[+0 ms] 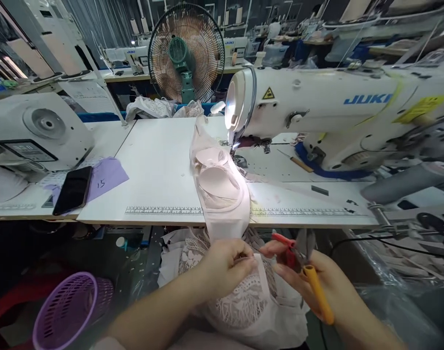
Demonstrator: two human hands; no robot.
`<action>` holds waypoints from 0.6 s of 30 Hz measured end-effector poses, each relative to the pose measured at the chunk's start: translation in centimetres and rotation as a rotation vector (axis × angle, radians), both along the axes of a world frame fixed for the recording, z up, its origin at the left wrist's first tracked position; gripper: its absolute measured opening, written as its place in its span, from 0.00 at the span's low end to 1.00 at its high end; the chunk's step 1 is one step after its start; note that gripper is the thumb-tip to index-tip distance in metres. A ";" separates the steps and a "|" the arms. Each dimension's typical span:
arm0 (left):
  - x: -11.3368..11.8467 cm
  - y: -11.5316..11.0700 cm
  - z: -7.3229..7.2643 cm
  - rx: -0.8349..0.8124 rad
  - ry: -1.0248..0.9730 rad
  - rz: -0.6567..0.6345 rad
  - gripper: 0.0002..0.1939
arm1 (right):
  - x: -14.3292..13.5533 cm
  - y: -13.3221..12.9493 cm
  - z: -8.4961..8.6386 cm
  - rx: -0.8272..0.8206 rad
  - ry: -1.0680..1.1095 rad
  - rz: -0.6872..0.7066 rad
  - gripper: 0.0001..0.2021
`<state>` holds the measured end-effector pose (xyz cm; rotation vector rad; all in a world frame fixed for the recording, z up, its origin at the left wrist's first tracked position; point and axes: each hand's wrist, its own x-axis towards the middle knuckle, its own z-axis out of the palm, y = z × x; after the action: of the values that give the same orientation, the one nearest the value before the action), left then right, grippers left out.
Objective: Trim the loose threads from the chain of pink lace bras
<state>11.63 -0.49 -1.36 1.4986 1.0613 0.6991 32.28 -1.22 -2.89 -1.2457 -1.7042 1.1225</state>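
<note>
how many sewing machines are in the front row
2: the left machine at the left edge, behind the phone, and the Juki on the right. Any outside the picture can't be counted.

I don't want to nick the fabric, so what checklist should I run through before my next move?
1. Left hand pinching fabric at the lace bra: ok.
2. Right hand holding the snips: ok.
3. Snips' blades closed: cannot tell, blurred.
4. Other bra lying wholly on the sewing table: not ok, it hangs over the front edge.
5. That bra free of the presser foot: cannot tell, too small.
6. Phone away from both bras: ok, off to the left.
</note>
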 end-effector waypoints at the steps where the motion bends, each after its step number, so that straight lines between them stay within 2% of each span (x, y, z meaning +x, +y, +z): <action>1: 0.1 0.0 0.2 -0.007 0.015 -0.021 0.06 | -0.6 0.3 0.6 -0.002 0.009 0.022 0.10; 3: 0.2 0.1 0.3 -0.025 0.024 -0.056 0.08 | -1.5 0.9 1.4 -0.014 0.010 0.069 0.10; 6: 0.2 -0.2 0.3 -0.021 0.024 -0.059 0.08 | -2.1 1.4 1.6 -0.041 0.021 0.128 0.11; 12: 0.5 -1.4 -0.1 0.079 0.068 0.090 0.03 | -2.4 1.4 0.9 -0.012 0.088 0.131 0.10; 15: 1.0 -1.7 -0.5 0.038 0.014 0.152 0.04 | -2.7 1.2 1.1 -0.016 0.082 0.122 0.12; 18: 1.2 -1.5 -0.6 -0.073 -0.125 0.177 0.07 | -2.8 1.2 1.2 -0.023 0.051 0.105 0.12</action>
<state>12.85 -1.97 -2.00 1.2922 1.1205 0.8568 29.43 -0.02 -1.72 -1.1431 -1.7392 1.2284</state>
